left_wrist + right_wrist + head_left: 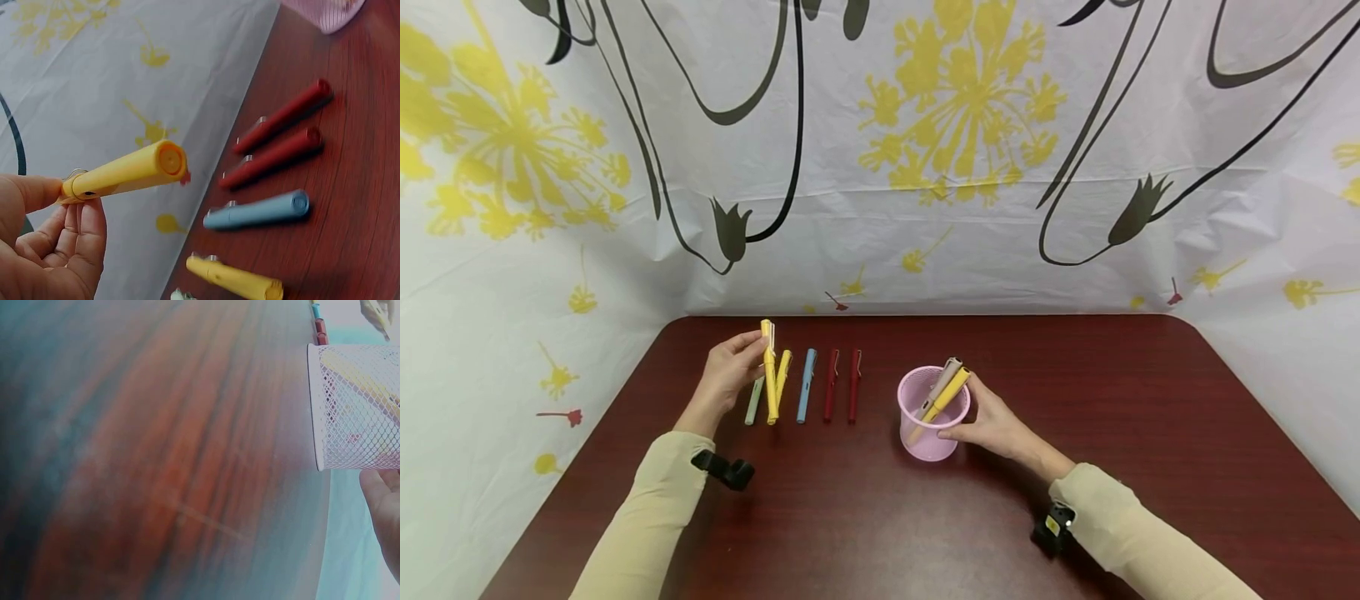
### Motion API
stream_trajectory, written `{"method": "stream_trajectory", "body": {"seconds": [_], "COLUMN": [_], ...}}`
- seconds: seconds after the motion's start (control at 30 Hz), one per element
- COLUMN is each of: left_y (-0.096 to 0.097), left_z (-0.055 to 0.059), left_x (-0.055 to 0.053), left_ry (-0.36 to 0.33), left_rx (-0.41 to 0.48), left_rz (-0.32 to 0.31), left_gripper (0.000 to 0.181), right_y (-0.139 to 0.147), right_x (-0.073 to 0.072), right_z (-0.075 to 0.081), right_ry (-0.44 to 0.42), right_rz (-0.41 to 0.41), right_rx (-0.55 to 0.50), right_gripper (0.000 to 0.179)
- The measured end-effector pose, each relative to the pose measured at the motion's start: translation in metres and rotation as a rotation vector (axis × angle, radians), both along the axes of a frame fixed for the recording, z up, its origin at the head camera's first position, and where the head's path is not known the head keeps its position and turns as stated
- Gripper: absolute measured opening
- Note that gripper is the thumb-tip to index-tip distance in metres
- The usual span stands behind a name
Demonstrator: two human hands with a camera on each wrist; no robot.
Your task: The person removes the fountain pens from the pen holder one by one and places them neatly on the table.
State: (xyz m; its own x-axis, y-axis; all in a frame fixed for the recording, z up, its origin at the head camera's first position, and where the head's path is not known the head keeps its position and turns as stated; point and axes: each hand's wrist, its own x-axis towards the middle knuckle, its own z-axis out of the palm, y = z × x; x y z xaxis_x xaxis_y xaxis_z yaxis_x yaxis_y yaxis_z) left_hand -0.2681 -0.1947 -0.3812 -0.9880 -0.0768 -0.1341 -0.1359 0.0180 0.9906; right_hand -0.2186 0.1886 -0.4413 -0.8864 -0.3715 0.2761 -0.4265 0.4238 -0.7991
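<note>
Yellow capped plastic pen [128,172] pinched between my left hand [730,375] thumb and fingers, lifted off dark red wooden table [880,517]. My right hand [992,425] wraps pink mesh cup [928,417]; right wrist view alone shows mesh weave. Head view alone shows two pens inside cup.

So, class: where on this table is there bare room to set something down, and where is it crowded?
Bare: the table right of the pink cup, and the near strip between both sleeves. Crowded: the row of pens beside the left hand; only a narrow gap separates row and cup.
</note>
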Motion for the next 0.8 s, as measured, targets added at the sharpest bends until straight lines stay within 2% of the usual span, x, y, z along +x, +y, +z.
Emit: {"method": "stream_trajectory", "body": {"seconds": [0.4,0.63,0.8], "left_y": [-0.028,-0.041,-0.048], "left_z": [-0.009,-0.014,-0.018], "left_x": [-0.007,-0.011,-0.013], "left_ry": [-0.055,-0.054,-0.070], "left_rx": [-0.088,-0.122,-0.187], "left_rz": [0.042,0.037,0.041], "left_gripper": [0.053,0.054,0.054], "right_y": [0.000,0.000,0.000], "right_x": [0.000,-0.001,0.000], "right_z": [-0.001,0.000,0.000], "right_ry": [0.006,0.009,0.012], "right_rz": [0.009,0.017,0.020], "right_rx": [-0.007,-0.014,-0.020], "right_gripper": [0.088,0.088,0.090]}}
